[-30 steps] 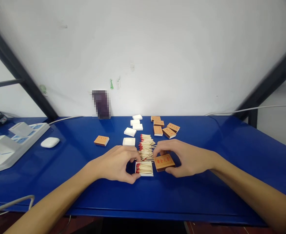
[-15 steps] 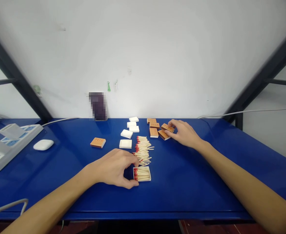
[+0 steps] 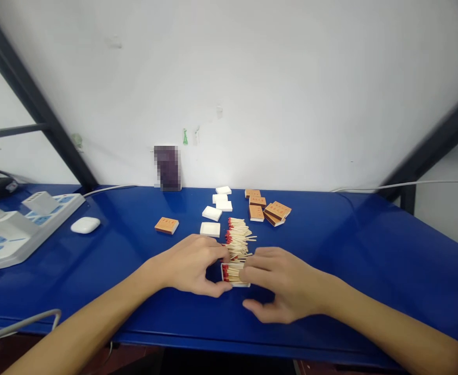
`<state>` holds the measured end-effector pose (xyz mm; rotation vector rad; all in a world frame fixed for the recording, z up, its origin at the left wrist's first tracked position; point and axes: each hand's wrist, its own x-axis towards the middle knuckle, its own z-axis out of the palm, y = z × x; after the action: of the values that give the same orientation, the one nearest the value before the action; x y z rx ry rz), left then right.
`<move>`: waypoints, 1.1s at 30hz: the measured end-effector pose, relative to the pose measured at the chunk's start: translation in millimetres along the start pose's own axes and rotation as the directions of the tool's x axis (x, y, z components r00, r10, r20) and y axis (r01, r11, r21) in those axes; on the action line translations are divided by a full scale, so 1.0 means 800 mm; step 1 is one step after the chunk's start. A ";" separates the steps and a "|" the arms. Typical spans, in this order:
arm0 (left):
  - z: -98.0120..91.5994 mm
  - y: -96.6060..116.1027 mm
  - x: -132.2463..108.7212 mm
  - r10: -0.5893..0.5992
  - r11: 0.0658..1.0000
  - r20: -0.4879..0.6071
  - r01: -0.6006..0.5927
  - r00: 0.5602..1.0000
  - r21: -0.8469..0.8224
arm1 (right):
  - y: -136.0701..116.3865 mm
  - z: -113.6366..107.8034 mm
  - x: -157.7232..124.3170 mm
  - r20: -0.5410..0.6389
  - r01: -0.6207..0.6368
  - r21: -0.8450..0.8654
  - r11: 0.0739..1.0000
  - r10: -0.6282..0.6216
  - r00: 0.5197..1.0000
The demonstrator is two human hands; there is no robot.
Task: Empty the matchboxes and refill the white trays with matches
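Note:
A white matchbox tray [image 3: 235, 285] filled with red-tipped matches lies near the front of the table. My left hand [image 3: 195, 265] grips its left end, thumb at the near corner and fingers at the far one. Over the tray's right end hovers or rests my right hand [image 3: 281, 284]; its thumb is spread away from the curled fingers, and nothing shows in its grasp. Whether those fingertips touch the tray I cannot tell. Just beyond the tray lies a heap of loose matches [image 3: 238, 239].
Several white trays [image 3: 210, 229] lie behind my left hand. Orange matchboxes [image 3: 257, 212] are grouped at the back right, two overlapping. One orange matchbox [image 3: 166, 225], a white earbud case [image 3: 85, 225] and a power strip [image 3: 29, 239] are to the left.
My right hand has left the orange matchboxes at the back right and come down to the tray's right end. One matchbox there now overlaps another. My left hand stays at the tray.

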<state>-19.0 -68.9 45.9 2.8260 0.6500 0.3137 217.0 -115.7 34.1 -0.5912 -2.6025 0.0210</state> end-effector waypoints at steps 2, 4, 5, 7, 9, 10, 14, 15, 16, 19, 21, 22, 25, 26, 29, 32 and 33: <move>0.000 0.001 0.000 -0.008 1.000 0.012 0.008 1.000 -0.005 | -0.005 0.005 0.000 0.069 -0.004 -0.005 1.000 0.004 0.998; 0.000 0.002 0.001 -0.010 1.000 0.028 0.010 1.000 -0.015 | -0.002 0.006 -0.001 0.105 -0.003 -0.015 1.000 0.005 0.995; 0.001 0.002 0.001 -0.008 1.000 0.035 0.008 0.999 -0.022 | 0.000 0.006 -0.001 0.106 0.002 -0.025 1.000 0.000 0.994; 0.002 0.002 0.002 0.006 1.000 0.038 -0.005 0.999 -0.025 | 0.002 0.005 0.000 0.091 0.007 -0.052 0.999 -0.003 0.996; 0.003 0.001 0.003 0.026 1.000 0.034 -0.026 0.999 -0.001 | 0.002 0.006 0.000 0.068 0.003 -0.079 0.997 0.003 0.998; 0.003 0.001 0.003 0.035 0.999 0.031 -0.036 0.999 0.017 | 0.002 0.007 0.000 0.056 -0.001 -0.088 0.996 0.006 0.998; 0.006 -0.001 0.002 0.062 0.995 -0.001 -0.062 0.998 0.084 | 0.001 0.009 -0.001 0.008 -0.027 -0.065 0.998 0.028 1.000; 0.007 -0.002 0.001 0.072 0.993 -0.020 -0.070 0.997 0.097 | 0.002 0.009 -0.001 -0.002 -0.035 -0.045 0.998 0.035 0.999; 0.008 -0.002 0.001 0.085 0.991 -0.042 -0.080 0.996 0.109 | 0.004 0.010 -0.001 -0.011 -0.044 -0.025 0.999 0.044 0.999; 0.009 -0.004 0.001 0.117 0.987 -0.103 -0.104 0.988 0.125 | 0.007 0.010 -0.001 -0.026 -0.074 -0.007 0.997 0.074 0.997; 0.008 -0.006 0.000 0.132 0.986 -0.130 -0.117 0.983 0.122 | 0.008 0.010 0.000 -0.052 -0.105 -0.038 0.994 0.103 0.993; 0.008 -0.006 0.000 0.138 0.985 -0.136 -0.121 0.981 0.122 | 0.008 0.009 0.001 -0.068 -0.124 -0.052 0.991 0.120 0.990; 0.007 -0.008 -0.001 0.147 0.982 -0.127 -0.128 0.981 0.142 | 0.007 0.007 0.002 -0.090 -0.190 -0.041 0.981 0.186 0.978; 0.007 -0.009 -0.001 0.145 0.980 -0.121 -0.125 0.982 0.154 | 0.007 0.006 0.003 -0.084 -0.214 -0.024 0.977 0.211 0.974; 0.008 -0.010 -0.001 0.137 0.972 -0.111 -0.112 0.984 0.206 | 0.008 0.004 0.003 -0.062 -0.278 0.008 0.961 0.278 0.959; 0.009 -0.012 0.000 0.139 0.961 -0.131 -0.102 0.982 0.256 | 0.010 0.002 0.003 -0.057 -0.307 0.012 0.952 0.307 0.950; 0.009 -0.013 0.001 0.138 0.959 -0.143 -0.096 0.980 0.268 | 0.010 0.002 0.002 -0.060 -0.312 0.019 0.950 0.313 0.948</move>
<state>-20.7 -61.1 36.3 3.1233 0.5949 0.5170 218.2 -107.1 32.4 -0.9796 -2.4220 0.1151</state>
